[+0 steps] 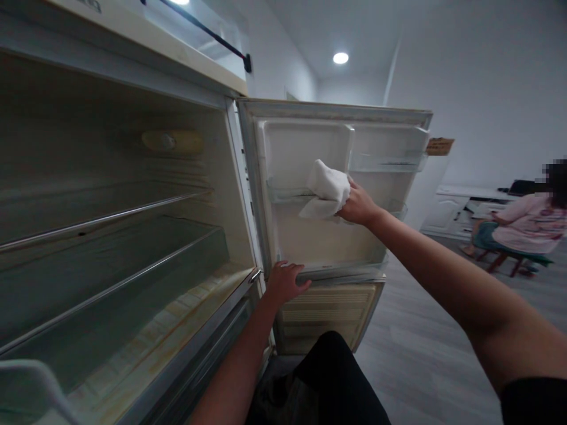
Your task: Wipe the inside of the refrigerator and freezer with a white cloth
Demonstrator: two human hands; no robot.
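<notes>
An open fridge fills the left of the view, its glass shelves (pixel 110 236) bare. The fridge door (pixel 336 195) stands open ahead of me. My right hand (pixel 358 205) is closed on a white cloth (pixel 326 189) and presses it against the door's middle shelf rail. My left hand (pixel 286 282) rests with fingers spread on the lower edge of the door, by its bottom shelf.
A person in a pink top (pixel 527 227) sits on a stool at the right, beside a white cabinet (pixel 452 209). Grey wood floor (pixel 416 354) stretches to the right. A yellowed lamp cover (pixel 172 141) sits on the fridge's back wall. My dark-clothed knee (pixel 328 378) is below.
</notes>
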